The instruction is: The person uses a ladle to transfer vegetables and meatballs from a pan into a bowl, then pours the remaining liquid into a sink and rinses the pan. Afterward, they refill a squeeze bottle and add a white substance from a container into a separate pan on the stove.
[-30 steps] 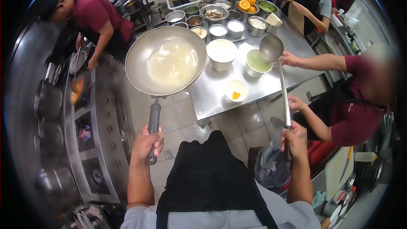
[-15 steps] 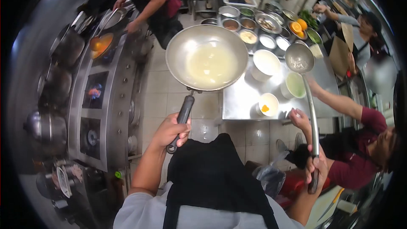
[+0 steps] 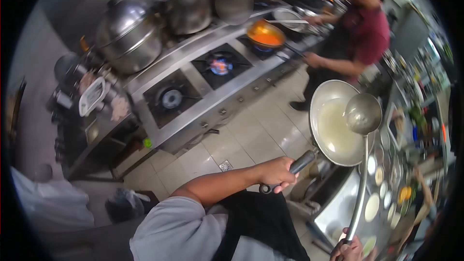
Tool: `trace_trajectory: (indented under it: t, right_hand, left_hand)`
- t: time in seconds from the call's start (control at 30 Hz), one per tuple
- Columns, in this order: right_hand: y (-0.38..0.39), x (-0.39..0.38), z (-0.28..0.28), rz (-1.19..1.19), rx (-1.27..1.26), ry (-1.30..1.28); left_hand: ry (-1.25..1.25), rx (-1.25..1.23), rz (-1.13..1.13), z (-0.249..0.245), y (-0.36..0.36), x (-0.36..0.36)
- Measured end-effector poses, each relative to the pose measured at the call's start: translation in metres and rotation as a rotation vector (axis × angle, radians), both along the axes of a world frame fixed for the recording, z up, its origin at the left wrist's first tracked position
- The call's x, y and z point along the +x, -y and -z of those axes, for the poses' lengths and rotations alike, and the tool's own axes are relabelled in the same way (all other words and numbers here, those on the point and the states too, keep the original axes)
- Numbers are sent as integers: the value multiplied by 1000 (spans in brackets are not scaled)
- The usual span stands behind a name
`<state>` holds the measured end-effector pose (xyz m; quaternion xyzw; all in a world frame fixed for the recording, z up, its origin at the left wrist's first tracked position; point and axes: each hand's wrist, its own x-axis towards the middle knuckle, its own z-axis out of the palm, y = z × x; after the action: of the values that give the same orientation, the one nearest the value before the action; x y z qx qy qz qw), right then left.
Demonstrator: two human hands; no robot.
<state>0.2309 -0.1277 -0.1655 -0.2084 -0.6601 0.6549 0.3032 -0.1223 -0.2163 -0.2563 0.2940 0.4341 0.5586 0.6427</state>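
Note:
My left hand [image 3: 278, 174] is wrapped round the black handle of a frying pan [image 3: 333, 130], which holds pale yellowish liquid. Near the bottom right, my right hand [image 3: 349, 249] grips the lower end of a long metal ladle [image 3: 363, 113]. The ladle's bowl hangs over the right side of the pan; whether the two touch I cannot tell. Across the upper middle runs a metal stove [image 3: 193, 116]. A blue and orange flame [image 3: 221, 66] burns in its middle burner. The front burner [image 3: 171, 98] shows no flame.
A co-worker [image 3: 360, 34] in a maroon shirt holds a pan of orange liquid [image 3: 266, 35] at the stove's far end. Large metal pots [image 3: 186, 9] line its back. A metal table [image 3: 333, 212] with bowls stands lower right. A tray [image 3: 93, 97] lies at left.
The view has swung left toward the stove, which now fills the upper middle. The ladle's bowl has come from well right of the pan to over it. Both hands keep their holds.

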Motion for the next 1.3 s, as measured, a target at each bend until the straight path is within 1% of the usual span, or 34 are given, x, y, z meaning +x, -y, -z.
trace_trajectory:
  t: [0.03,0.07,0.1,0.17,0.2,0.23,0.27,0.3,0.33,0.37,0.43,0.47,0.5,0.53,0.57,0.6,0.63,0.67,0.7,0.73,0.77,0.8,0.83,0.87,0.9,0.93,0.97,1.03,1.1,1.13,1.17,1.23,1.27,1.3]
  right_hand:
    - [3,-23,-3,148,-93,214]
    - [10,-46,-10,299,-178,436]
    - [15,-77,-16,218,-210,370]
    - [-1,-113,-9,104,-135,503]
    - [-14,-127,4,-25,-67,466]
    - [-28,-146,10,-124,25,559]
    - [-32,-173,10,-156,90,600]
    - [-30,-190,7,-171,156,631]
    - [-19,-223,-2,-137,125,607]
    - [-31,-246,6,-194,139,604]
    - [-59,-290,29,-386,389,400]
    - [-47,-320,19,-395,472,361]
    - [-34,-346,-5,-487,394,525]
    - [-26,-373,0,-470,487,396]
    - [-20,-397,5,-447,576,260]
    - [-29,-428,3,-678,620,367]
    - [6,-451,-18,-670,511,454]
    - [11,-481,-29,-694,562,773]
    - [12,-516,-4,-1031,438,390]
    - [10,-538,7,-1030,348,420]
    - [30,-559,5,-1012,342,399]
    - [43,-588,5,-1141,427,410]
    - [57,-615,5,-1269,513,429]
    - [88,-632,0,-1299,480,406]
    - [119,-644,-3,-1330,447,391]
    - [142,-659,6,-1378,380,369]
    - [173,-669,5,-1441,369,334]
    - [231,-693,12,-1569,343,361]
    - [292,-708,25,-1675,266,381]
    - [323,-712,33,-1712,298,319]
    - [353,-716,47,-1735,269,296]
    - [414,-718,51,-1759,325,376]
    - [444,-720,59,-1781,270,374]
    - [470,-721,72,-1777,265,398]
  left_hand:
    - [0,7,-53,0,10,-16]
    - [-16,20,-59,-1,21,-30]
    - [-34,31,-78,0,33,-44]
    - [-59,15,-243,-6,57,-64]
    - [-86,45,-281,-4,68,-73]
    - [-119,76,-315,-4,81,-84]
    - [-82,69,-392,-8,95,-93]
    - [-95,66,-458,-14,112,-95]
    - [-109,45,-525,-17,124,-105]
    - [-120,23,-587,-17,137,-113]
    - [-119,1,-706,-15,163,-128]
    - [-99,9,-776,-15,177,-135]
    - [-82,21,-841,-16,190,-143]
    - [-137,4,-886,-15,202,-150]
    - [-137,-16,-950,-15,215,-154]
    - [-134,-23,-1030,-15,226,-159]
    - [-128,-32,-1106,-15,238,-162]
    - [-125,-31,-1200,-16,251,-164]
    - [-122,-26,-1289,-18,262,-166]
    - [-127,-38,-1367,-20,274,-166]
    - [-142,-51,-1446,-24,289,-168]
    - [-157,-48,-1467,-27,303,-171]
    - [-132,-78,-1584,-29,316,-172]
    - [-99,-113,-1699,-30,331,-172]
    - [-90,-118,-1718,-30,348,-172]
    - [-93,-135,-1814,-28,368,-174]
    - [-100,-153,-1909,-27,390,-176]
    - [-76,-153,-2014,-23,438,-178]
    - [-109,-224,-2101,-18,488,-179]
    - [-110,-253,-2139,-12,514,-179]
    - [-115,-282,-2173,-4,543,-181]
    - [-119,-347,-2197,10,598,-182]
    - [-120,-405,-2212,19,624,-181]
    - [-96,-413,-2203,27,650,-181]
